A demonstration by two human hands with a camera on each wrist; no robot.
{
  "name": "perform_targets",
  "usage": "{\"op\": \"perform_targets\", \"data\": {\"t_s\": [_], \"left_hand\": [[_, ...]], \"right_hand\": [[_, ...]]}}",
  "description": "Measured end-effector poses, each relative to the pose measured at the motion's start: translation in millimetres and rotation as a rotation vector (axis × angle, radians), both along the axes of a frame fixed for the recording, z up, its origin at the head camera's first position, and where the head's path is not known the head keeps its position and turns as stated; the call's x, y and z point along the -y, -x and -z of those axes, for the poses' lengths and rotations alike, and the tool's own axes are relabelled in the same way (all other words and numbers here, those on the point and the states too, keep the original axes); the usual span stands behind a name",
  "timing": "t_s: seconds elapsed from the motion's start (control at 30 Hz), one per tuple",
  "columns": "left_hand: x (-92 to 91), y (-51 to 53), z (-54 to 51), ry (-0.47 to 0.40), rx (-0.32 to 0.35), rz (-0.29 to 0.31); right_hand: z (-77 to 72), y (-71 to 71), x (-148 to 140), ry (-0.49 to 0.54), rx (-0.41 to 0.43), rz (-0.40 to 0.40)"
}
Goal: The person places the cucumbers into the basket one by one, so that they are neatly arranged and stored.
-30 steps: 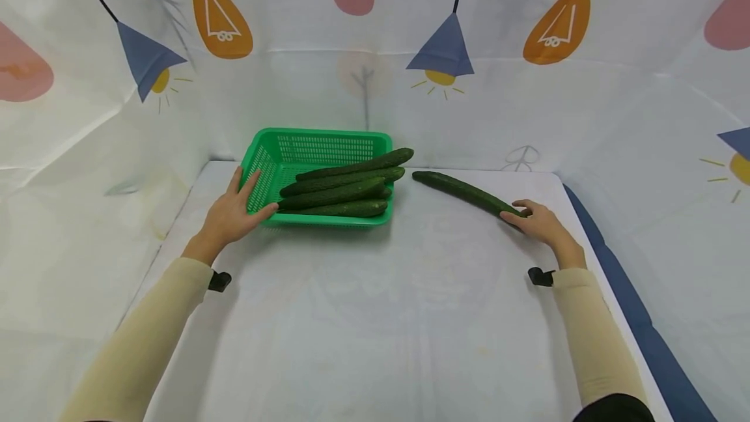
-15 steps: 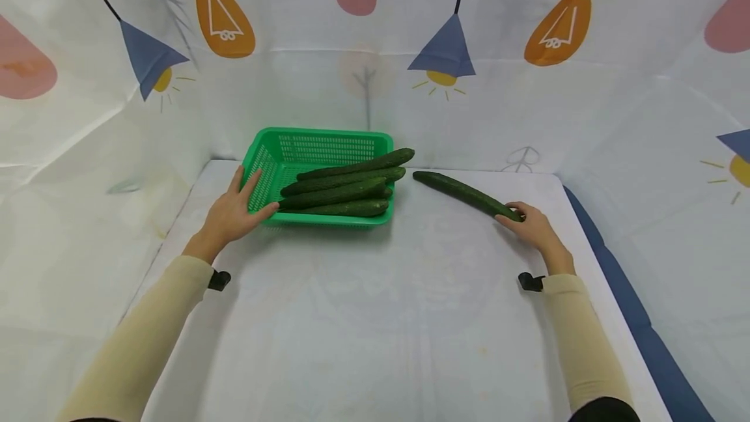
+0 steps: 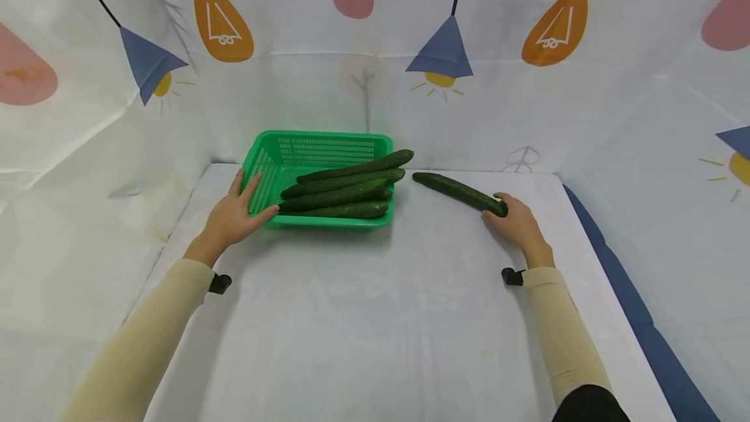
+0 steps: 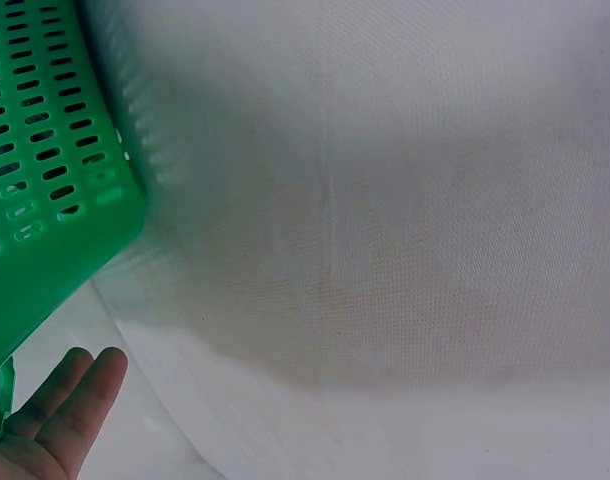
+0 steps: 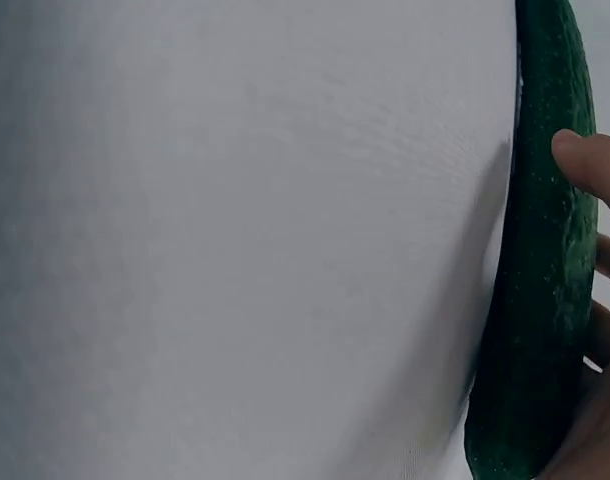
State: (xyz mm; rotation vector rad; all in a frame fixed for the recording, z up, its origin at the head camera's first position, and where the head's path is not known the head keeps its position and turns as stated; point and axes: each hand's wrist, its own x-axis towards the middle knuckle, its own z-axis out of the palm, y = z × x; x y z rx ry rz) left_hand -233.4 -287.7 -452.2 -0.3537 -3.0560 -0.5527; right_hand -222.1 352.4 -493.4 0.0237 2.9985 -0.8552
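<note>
A long dark green cucumber lies aslant to the right of the basket. My right hand holds its near end, thumb on one side and fingers on the other. In the right wrist view the thumb presses the skin of the cucumber, and a shadow falls beside it. At the left end of the green plastic basket, my left hand rests with spread, fairly straight fingers. Several cucumbers are piled in the basket's right part, some tips over its rim. The left wrist view shows two extended fingers by the basket's wall.
A white-covered table lies under everything. Behind it hangs a pale cloth printed with lamps and bulbs. Blue fabric runs along the table's right edge.
My right hand has moved left, and the cucumber's near end has come along with it. The far end has hardly shifted. My left hand and the basket stay put.
</note>
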Motion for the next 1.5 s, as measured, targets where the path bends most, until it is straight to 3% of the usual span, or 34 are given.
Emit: {"op": "perform_targets", "data": {"t_s": [0.23,0.47,1.17,1.5], "left_hand": [[1.5,-0.7,-0.2,-0.002,-0.008,-0.004],[0.2,-0.4,-0.6,-0.003,0.004,-0.011],[-0.7,0.1,-1.1,-0.014,0.013,0.008],[1.7,0.1,2.3,-0.015,0.004,0.003]], "right_hand": [[4.4,3.5,-3,0.074,0.003,0.031],[2.8,2.7,-3,0.052,0.045,0.062],[3.9,-7.0,2,0.094,0.030,0.116],[2.5,-6.7,9,0.095,0.004,0.100]]}}
